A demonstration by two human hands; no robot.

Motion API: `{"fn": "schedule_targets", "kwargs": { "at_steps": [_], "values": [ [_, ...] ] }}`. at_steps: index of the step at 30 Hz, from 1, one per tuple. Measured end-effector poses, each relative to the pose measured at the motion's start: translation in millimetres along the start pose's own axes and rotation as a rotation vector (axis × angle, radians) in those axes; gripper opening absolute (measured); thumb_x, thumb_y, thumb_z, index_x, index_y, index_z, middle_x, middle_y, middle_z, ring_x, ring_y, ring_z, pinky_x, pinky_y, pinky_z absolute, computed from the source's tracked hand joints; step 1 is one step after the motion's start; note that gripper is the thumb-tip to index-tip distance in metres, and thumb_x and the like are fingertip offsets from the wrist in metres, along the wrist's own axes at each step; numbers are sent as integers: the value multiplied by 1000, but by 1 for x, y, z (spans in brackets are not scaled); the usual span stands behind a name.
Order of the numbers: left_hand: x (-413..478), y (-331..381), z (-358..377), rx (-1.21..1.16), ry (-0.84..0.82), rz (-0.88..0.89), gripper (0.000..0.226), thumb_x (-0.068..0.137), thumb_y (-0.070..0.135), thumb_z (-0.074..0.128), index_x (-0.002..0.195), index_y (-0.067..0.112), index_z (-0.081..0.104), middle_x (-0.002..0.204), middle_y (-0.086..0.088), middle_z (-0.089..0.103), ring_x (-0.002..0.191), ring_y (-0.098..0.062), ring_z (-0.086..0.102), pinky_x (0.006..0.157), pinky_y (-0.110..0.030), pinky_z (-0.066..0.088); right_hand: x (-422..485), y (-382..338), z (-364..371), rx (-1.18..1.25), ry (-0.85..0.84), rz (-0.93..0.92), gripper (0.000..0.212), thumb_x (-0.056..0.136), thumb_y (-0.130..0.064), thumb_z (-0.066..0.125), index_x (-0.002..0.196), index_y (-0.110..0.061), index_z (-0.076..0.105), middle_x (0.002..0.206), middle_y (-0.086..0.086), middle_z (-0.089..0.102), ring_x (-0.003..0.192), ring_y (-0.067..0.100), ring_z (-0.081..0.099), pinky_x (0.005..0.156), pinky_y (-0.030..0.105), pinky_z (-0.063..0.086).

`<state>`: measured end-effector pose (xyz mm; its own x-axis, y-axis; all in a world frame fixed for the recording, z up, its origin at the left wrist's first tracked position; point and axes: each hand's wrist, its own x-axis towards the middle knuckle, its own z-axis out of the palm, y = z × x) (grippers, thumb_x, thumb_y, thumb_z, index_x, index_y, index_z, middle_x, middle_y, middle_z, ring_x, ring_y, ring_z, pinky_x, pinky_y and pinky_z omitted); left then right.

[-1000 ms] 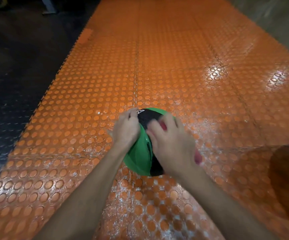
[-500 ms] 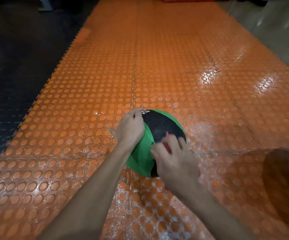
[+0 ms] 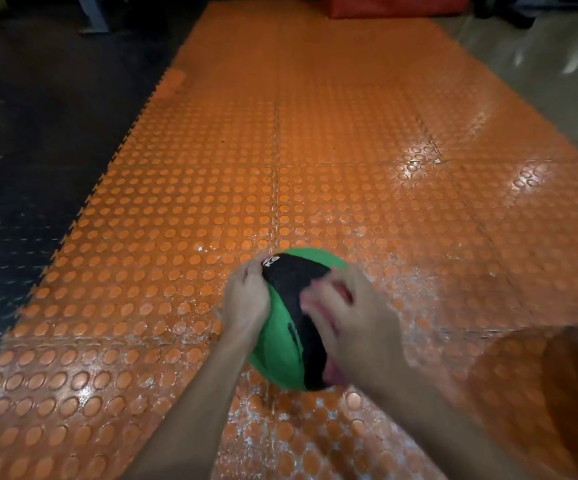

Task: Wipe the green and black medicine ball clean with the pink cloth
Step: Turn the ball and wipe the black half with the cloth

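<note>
Wiping the ball: firm hold on one side, cloth on the other

The medicine ball point(image 3: 282, 327) sits low in the middle of the view, on the orange studded mat point(image 3: 211, 202), close in front of the person. As a sphere it has no true long axis. What shows its orientation is the black band, which runs from the far upper left, where a small white print point(image 3: 270, 261) is seen, down toward the near lower edge. Green panels lie on both sides of this band.

The pink cloth point(image 3: 335, 370) is bunched under the right hand point(image 3: 353, 323); only bits of pink show between the fingers and below the palm. This hand is blurred, but it appears to grip the cloth and press it on the black band and the right side of the ball. The left hand point(image 3: 246, 304) holds the left side, with fingers curled over the upper edge near the print.

To do this step well, I think the left hand should brace the ball so it does not roll on the studs, and the right hand should make strokes along the band with even pressure. The underside touching the mat is not reachable now, so the ball probably needs to be turned. The rough black surface may catch the cloth.

Beyond the mat, a dark floor point(image 3: 20, 168) lies to the left and a red block point(image 3: 395, 5) stands at the far end.
</note>
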<state>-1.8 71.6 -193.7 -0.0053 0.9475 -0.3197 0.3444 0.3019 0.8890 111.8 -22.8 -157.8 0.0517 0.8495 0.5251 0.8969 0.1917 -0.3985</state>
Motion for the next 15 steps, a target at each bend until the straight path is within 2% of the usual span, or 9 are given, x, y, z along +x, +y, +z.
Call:
{"fn": "schedule_targets", "kwargs": {
  "at_steps": [2, 4, 6, 9, 11, 13, 15],
  "values": [
    [-6, 1, -2, 2, 14, 16, 34, 94, 44, 29, 112, 50, 58, 136, 7, 50, 129, -23, 41, 109, -58, 22, -36, 12, -9, 154, 13, 7, 16, 84, -35, 53, 86, -22, 62, 91, -7, 51, 76, 5, 53, 58, 13, 47],
    [-7, -3, -7, -26, -10, 15, 33, 91, 47, 31, 105, 56, 59, 132, 8, 53, 127, -24, 44, 108, -58, 24, -52, 24, -17, 325, 26, 203, 14, 83, -41, 54, 86, -29, 60, 93, -15, 49, 84, -2, 52, 70, 8, 44],
    [-10, -4, -9, -22, 2, 4, 33, 94, 42, 30, 108, 52, 58, 131, 4, 55, 123, -25, 48, 107, -56, 29, -57, 35, -26, 482, 78, 541, 8, 80, -43, 57, 83, -35, 56, 93, -15, 53, 87, -2, 53, 72, 15, 45],
    [-27, -3, -16, 171, 101, 78, 38, 102, 31, 24, 135, 31, 43, 146, 1, 39, 135, -22, 33, 113, -52, 20, -63, 54, -37, 877, 134, 1092, 16, 82, -36, 57, 92, -23, 59, 93, -2, 61, 84, 17, 61, 67, 28, 49],
    [-38, -2, -25, 391, 190, 213, 40, 102, 30, 27, 140, 26, 38, 150, 8, 28, 142, -15, 14, 115, -52, 4, -65, 66, -48, 1218, 139, 1315, 21, 88, -32, 53, 93, -13, 60, 86, 5, 63, 74, 19, 61, 62, 30, 51],
    [-44, 5, -36, 577, 215, 456, 42, 99, 33, 33, 141, 25, 37, 148, 15, 24, 142, -8, 7, 113, -53, -2, -67, 75, -56, 1467, 131, 1403, 18, 90, -25, 51, 89, -10, 60, 81, 7, 62, 71, 18, 60, 61, 30, 53],
    [-45, 23, -37, 664, 75, 667, 49, 94, 40, 31, 140, 26, 37, 144, 19, 25, 140, -4, 8, 113, -52, 1, -67, 80, -57, 1674, 126, 1438, 16, 89, -21, 51, 90, -9, 61, 83, 9, 63, 72, 18, 61, 59, 30, 54]
  ]
}}
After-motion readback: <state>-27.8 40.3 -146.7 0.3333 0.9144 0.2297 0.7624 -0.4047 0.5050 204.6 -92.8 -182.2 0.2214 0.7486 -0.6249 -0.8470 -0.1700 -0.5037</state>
